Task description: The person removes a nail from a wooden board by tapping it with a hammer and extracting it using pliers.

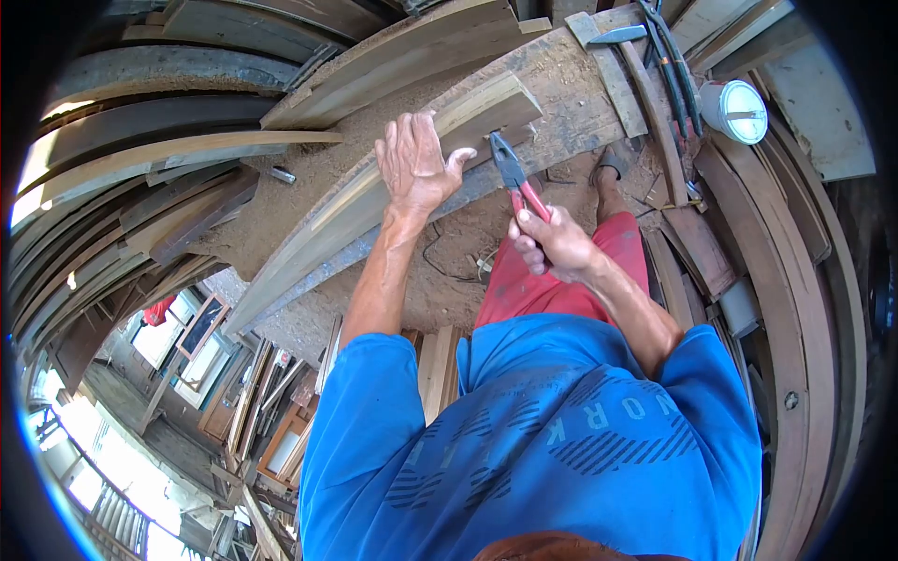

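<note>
My right hand (552, 237) is wrapped round the red handles of a pair of pliers (510, 170). The plier jaws touch the side of a wooden board (486, 114) near its end; whether they grip anything there is too small to tell. My left hand (414, 161) presses on the same board with its fingers spread and its thumb pointing toward the pliers. The board lies on a long workbench plank (571, 89) dusted with sawdust.
A hammer (617, 35) and long-handled cutters (670, 70) lie at the bench's far end, beside a white-lidded bucket (742, 110). Stacked boards (178, 79) fill the left, and curved timbers (781, 327) line the right. A small metal piece (282, 175) lies on the sawdust.
</note>
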Demonstrator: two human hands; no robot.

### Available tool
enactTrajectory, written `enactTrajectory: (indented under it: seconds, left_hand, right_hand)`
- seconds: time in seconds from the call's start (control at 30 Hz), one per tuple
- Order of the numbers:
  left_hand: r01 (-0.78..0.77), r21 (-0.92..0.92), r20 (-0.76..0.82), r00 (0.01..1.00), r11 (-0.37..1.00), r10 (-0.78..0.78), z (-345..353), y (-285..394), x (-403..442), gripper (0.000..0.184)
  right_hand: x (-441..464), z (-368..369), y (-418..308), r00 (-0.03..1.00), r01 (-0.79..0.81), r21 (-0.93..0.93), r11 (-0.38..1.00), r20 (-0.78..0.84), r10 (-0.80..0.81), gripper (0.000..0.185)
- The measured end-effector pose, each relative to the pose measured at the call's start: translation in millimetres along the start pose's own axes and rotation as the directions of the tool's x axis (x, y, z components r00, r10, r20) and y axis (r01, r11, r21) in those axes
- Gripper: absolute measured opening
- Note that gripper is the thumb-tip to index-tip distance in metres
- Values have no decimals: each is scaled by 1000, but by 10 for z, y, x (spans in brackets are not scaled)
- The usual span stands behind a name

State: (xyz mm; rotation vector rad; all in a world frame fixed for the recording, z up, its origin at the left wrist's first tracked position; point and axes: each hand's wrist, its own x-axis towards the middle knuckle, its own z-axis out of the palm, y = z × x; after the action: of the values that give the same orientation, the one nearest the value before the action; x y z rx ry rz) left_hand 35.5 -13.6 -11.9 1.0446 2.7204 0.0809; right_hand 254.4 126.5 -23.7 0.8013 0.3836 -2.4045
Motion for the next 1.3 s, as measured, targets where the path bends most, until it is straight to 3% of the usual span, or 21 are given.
enactTrajectory:
  seconds: [0.07, 0.1, 0.2, 0.33, 0.37, 0.47, 0.57, 0.77, 0.87, 1.3]
  left_hand:
    - [-2, -1, 2, 1000, 1000, 2, 7, -14, -11, 78]
    - [-3, -6, 15, 1000, 1000, 4, 14, -45, 7, 78]
    - [-19, -30, 35, 999, 999, 20, 21, -80, 120, 79]
    - [7, 5, 67, 998, 1000, -7, -8, -53, 38, 80]
    - [-1, 14, 53, 999, 1000, 0, -4, -44, 68, 81]
    - [-17, 8, 36, 999, 1000, 17, 9, -54, 65, 82]
    - [-3, -10, 46, 999, 1000, 4, 28, -64, 53, 78]
    - [21, -20, 62, 998, 1000, -19, 15, -50, 43, 77]
    - [24, -13, 64, 998, 1000, -23, 6, -41, 47, 77]
    - [6, -13, 40, 999, 1000, -5, 21, -42, 26, 77]
  right_hand:
    - [-170, 46, 105, 992, -28, 185, 982, 128, 5, 38]
    - [-244, 14, 164, 993, -45, 150, 988, 115, 28, 38]
    - [-313, -161, 286, 995, 73, -146, 987, -55, -81, 39]
    - [-326, -80, 52, 901, 234, -662, 712, -128, -415, 25]
    - [-320, -77, 0, 909, 174, -720, 672, -145, -390, 21]
    - [-261, 8, -32, 880, 184, -699, 692, -197, -432, 17]
    - [-151, -33, 43, 919, 292, -460, 839, -109, -380, 15]
    - [-41, 90, -28, 963, 243, -96, 965, -95, -252, 18]
    - [-38, 119, -96, 977, 176, -26, 984, -118, -178, 14]
    - [-50, 113, -105, 986, 129, -24, 991, -104, -130, 15]
